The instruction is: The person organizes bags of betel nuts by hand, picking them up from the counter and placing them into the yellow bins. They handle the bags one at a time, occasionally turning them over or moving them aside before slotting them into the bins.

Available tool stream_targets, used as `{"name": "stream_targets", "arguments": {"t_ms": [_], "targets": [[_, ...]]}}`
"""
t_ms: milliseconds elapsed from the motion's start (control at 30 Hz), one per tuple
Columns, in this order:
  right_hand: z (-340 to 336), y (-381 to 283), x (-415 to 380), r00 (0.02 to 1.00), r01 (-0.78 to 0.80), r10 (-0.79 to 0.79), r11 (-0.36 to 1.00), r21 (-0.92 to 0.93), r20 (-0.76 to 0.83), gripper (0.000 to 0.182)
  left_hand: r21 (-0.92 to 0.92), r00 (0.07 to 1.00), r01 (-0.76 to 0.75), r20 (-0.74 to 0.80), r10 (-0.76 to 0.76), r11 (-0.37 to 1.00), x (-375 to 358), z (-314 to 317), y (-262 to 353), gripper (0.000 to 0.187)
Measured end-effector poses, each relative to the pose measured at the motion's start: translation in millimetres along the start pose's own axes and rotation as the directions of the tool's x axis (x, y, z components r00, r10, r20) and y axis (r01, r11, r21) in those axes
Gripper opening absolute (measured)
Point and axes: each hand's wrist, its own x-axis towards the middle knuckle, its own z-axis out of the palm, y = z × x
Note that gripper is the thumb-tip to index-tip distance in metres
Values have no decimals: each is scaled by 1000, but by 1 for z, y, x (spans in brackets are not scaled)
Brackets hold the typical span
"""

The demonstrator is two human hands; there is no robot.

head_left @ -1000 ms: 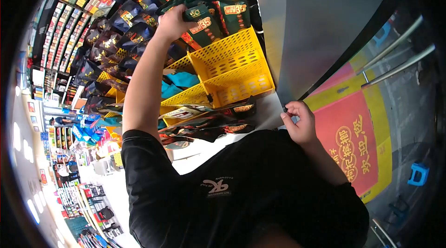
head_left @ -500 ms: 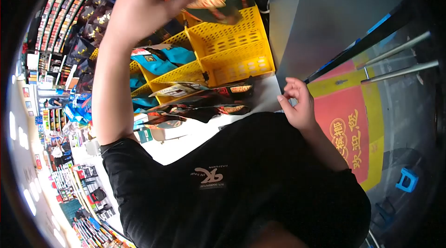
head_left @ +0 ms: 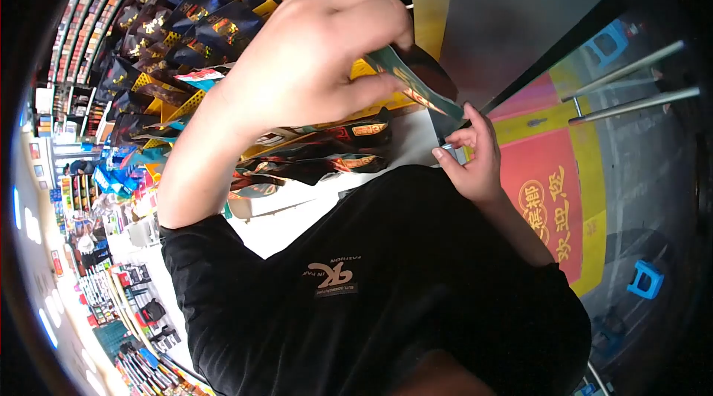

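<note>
My left hand (head_left: pixel 319 62) reaches across the middle and is closed on a dark green snack pouch (head_left: pixel 425 88), gripped between thumb and fingers. The pouch is seen nearly edge-on, and its lower corner hangs beside my right hand (head_left: pixel 479 162). That hand is partly curled with thumb and index finger apart; its index fingertip is at the pouch's corner, though contact is hard to tell. Beneath my left hand and wrist, most of the yellow perforated basket (head_left: pixel 360 69) is hidden. Dark pouches with gold and red print (head_left: pixel 356 129) stand in a row nearer my body.
Many dark blue pouches (head_left: pixel 226 25) fill the display beyond my left arm. A grey panel (head_left: pixel 520 17) rises on the right. Past it are metal rails (head_left: pixel 631 103), a red and yellow floor mat (head_left: pixel 542 188) and a blue stool (head_left: pixel 645 279).
My left hand has brought the green pouch down and right, from above the yellow basket towards my right hand. My right index finger has stretched out towards it.
</note>
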Motion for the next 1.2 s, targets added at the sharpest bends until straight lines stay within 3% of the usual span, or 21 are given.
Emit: {"name": "stream_targets", "arguments": {"t_ms": [200, 300, 400, 467, 533, 600, 633, 667, 733, 767, 800, 933, 1000, 1067, 1167, 1200], "targets": [[-7, 2, -7, 999, -27, 29, 999, 40, -28, 81, 92, 998, 67, -10, -67, 993, 1, -10, 0, 32], [-8, 6, -12, 998, -46, 49, 997, 64, -39, 82, 5, 1000, 22, -15, -21, 1000, 0, -15, 7, 33], [-8, 10, -14, 995, 49, -37, 990, 130, -93, 86, -130, 999, 30, 49, -24, 991, -5, -5, 27, 29], [-13, 4, -12, 976, 169, -179, 982, -87, -123, 88, -244, 998, 18, 64, -2, 970, -8, 6, 43, 24], [-22, 4, -17, 993, 112, -117, 986, -126, -33, 85, -273, 993, -7, 113, 39, 962, -15, 19, 56, 23], [-25, 19, -21, 973, 95, -47, 974, -206, 225, 82, -153, 994, -50, 84, 63, 987, -24, 45, 70, 20], [-21, 22, -23, 965, -69, 70, 998, -10, 252, 75, -118, 997, -60, 41, 66, 991, -28, 63, 76, 19], [-18, 32, -26, 962, -68, 68, 998, -9, 265, 75, -99, 998, -48, 29, 52, 994, -31, 80, 81, 13], [-9, 59, -36, 729, -363, 502, 860, -359, 465, 64, -94, 993, -67, 88, 75, 993, -37, 109, 88, 10], [-5, 69, -48, 813, -207, 410, 868, -452, 414, 49, -102, 989, -65, 125, 78, 993, -38, 120, 92, 10], [-5, 72, -50, 807, -204, 413, 866, -456, 423, 49, -105, 991, -55, 120, 67, 993, -39, 132, 93, 10], [-1, 79, -54, 795, -299, 437, 886, -354, 421, 46, -90, 992, 73, 110, -63, 993, -42, 160, 98, 9], [2, 80, -57, 793, -352, 451, 888, -295, 410, 44, 58, 972, 207, 102, -212, 977, -42, 164, 101, 11], [6, 81, -52, 795, -396, 459, 888, -234, 397, 43, -10, 968, 225, 120, -222, 974, -46, 165, 107, 16], [15, 81, -49, 789, -465, 479, 875, -135, 386, 41, -323, 981, 191, 37, -190, 927, -66, 171, 115, 25], [20, 81, -48, 787, -486, 484, 868, -99, 383, 40, -320, 980, 198, 39, -196, 927, -75, 168, 115, 25]]}}
